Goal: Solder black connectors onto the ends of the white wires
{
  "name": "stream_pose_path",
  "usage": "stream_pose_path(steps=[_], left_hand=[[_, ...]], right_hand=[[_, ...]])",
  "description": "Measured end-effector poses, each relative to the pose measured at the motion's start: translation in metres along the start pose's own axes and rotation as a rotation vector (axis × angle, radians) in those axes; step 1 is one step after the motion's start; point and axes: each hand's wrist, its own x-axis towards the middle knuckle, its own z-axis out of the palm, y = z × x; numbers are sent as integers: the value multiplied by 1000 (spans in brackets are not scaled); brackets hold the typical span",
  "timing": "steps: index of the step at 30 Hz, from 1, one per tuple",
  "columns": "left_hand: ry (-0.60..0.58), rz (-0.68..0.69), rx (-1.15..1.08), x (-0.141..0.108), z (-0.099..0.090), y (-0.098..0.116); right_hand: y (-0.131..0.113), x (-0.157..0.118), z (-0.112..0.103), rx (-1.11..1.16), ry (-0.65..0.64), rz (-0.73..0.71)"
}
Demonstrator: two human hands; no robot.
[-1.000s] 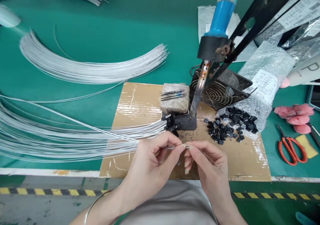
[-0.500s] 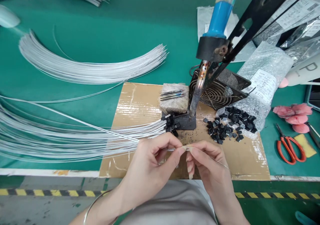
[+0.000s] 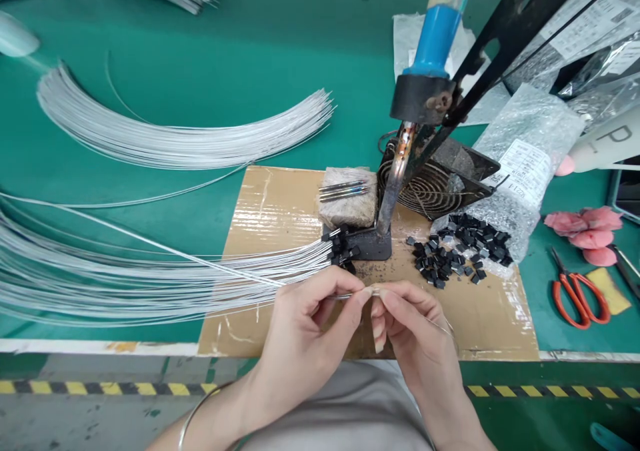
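Observation:
Between thumb and index finger, my left hand (image 3: 313,334) pinches the thin white wires (image 3: 250,277) that run in from the left. My right hand (image 3: 413,324) pinches at the wire ends, its fingertips almost touching the left ones. A thin silvery strand (image 3: 443,329) passes out behind the right thumb; its kind I cannot make out. What lies between the fingertips is largely hidden. Just beyond my left hand, a bundle of white wires (image 3: 280,264) ends in small black connectors (image 3: 343,247). Both hands are over a cardboard sheet (image 3: 270,201).
A soldering iron (image 3: 395,177) in a black stand points down beyond my hands, by a round-grilled fan (image 3: 425,184). Loose black connectors (image 3: 445,264) lie right of it. Orange-handled scissors (image 3: 580,297) rest farther right. Another white wire bundle (image 3: 185,144) lies at back left.
Both hands stay together at the wire ends. My right fingers have shifted very slightly, and the view has moved a little.

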Motion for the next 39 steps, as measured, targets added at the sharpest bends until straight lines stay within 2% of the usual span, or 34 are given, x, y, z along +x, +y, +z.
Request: stream_pose_path(steps=[7, 21, 32, 39], left_hand=[[80, 36, -5, -1, 6, -3], [121, -43, -128, 4, 6, 0], [140, 58, -83, 4, 8, 2], [194, 193, 67, 0, 13, 0]], right_hand=[[3, -1, 2, 15, 17, -45], [2, -1, -2, -144, 52, -169], [5, -6, -6, -158, 45, -184], [7, -7, -4, -109, 67, -151]])
